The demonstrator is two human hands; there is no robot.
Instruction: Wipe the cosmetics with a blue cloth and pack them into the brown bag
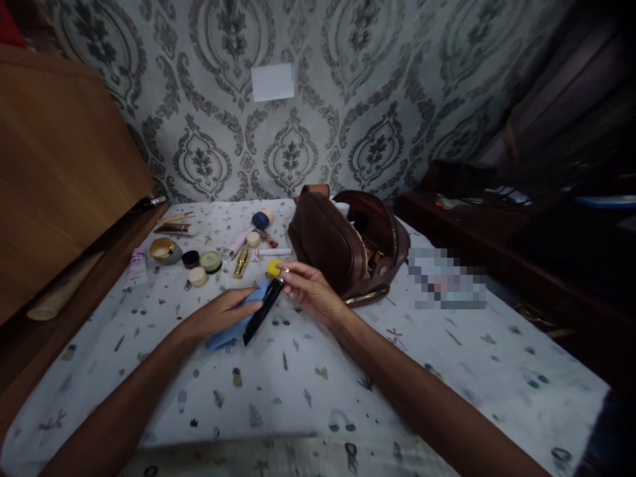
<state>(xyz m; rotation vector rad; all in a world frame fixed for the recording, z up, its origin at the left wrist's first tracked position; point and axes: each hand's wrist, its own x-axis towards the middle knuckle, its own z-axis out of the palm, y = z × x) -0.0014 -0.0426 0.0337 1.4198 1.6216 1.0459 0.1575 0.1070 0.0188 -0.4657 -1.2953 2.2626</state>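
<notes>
My left hand (pixel 218 315) is closed on a blue cloth (pixel 226 336), its thumb lying against a slim black tube (pixel 264 310). The tube has a shiny silver end and slants down to the left; its exact kind is unclear. At that silver end, the fingertips of my right hand (pixel 314 291) pinch it. Just behind the fingers sits a small round yellow item (pixel 273 268). To the right of my right hand stands a brown leather bag (pixel 328 232), unzipped, with its flap folded back and a pale item partly visible inside.
Several cosmetics lie at the back left: a gold-rimmed jar (pixel 165 250), a green-topped pot (pixel 210 262), a gold tube (pixel 242 263) and a blue-capped bottle (pixel 262 218). A blurred-out item (pixel 447 278) lies right of the bag. A wooden panel (pixel 64 159) borders the left side.
</notes>
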